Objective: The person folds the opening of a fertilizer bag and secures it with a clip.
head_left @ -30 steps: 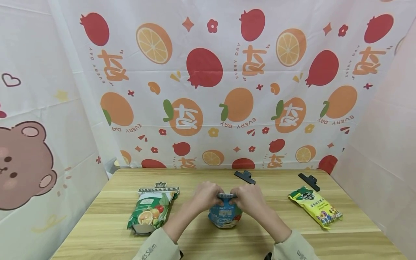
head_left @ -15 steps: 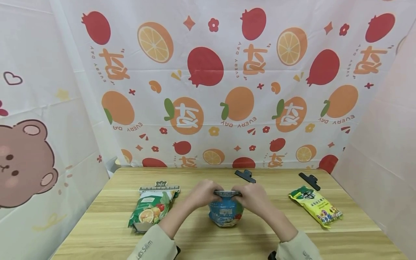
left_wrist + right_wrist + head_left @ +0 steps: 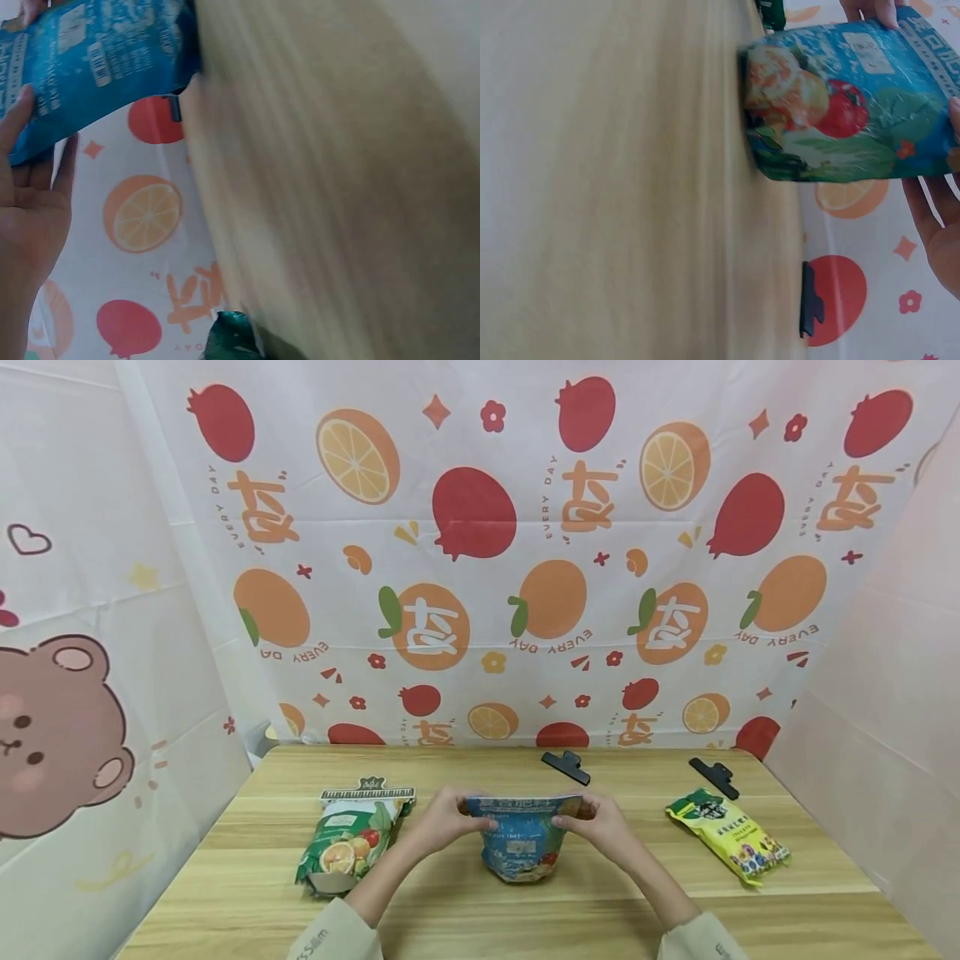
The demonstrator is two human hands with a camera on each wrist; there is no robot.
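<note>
A blue bag [image 3: 521,847] printed with vegetables stands upright on the table in front of me, its top edge spread flat and wide. My left hand [image 3: 447,818] pinches the bag's upper left corner, thumb on the front and fingers behind. At the upper right corner my right hand [image 3: 600,822] pinches it the same way. The left wrist view shows the blue bag [image 3: 105,64] with the left thumb across its face. Red tomatoes and green leaves show on the bag [image 3: 840,105] in the right wrist view, with the right fingers behind its edge.
To the left lies a green bag [image 3: 345,843] with a ruler-marked clip [image 3: 367,794] across its top. A yellow bag [image 3: 731,839] lies at the right. Behind are two black clips, one [image 3: 566,767] near the middle and one [image 3: 715,777] at the right.
Both hands have moved apart along the bag's top, from close together at its middle to its two corners. The top edge, bunched before, is now spread out.
</note>
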